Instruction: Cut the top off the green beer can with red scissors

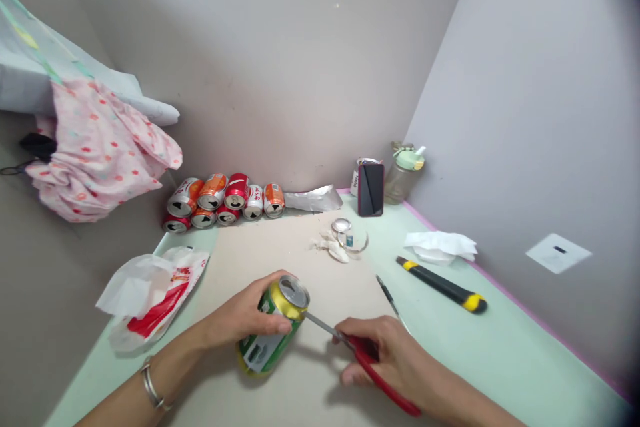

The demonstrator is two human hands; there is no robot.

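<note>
A green and yellow drink can (273,327) is tilted above the board, its top leaning to the right. My left hand (255,310) is wrapped round it from the left, thumb across the front. In my right hand (383,350) are red-handled scissors (373,373), fingers closed on the handles. The blade tip meets the can's side just under the yellow shoulder; whether it has pierced the metal I cannot tell. Beneath both hands lies a beige board (280,247).
Several empty cans (237,193) are stacked along the back wall beside a cut metal sheet (315,199). Scraps and a can end (341,225) lie on the board. A utility knife (443,283), pen (387,293), tissue pack (160,307), phone (371,190) and bottle (403,177) stand around.
</note>
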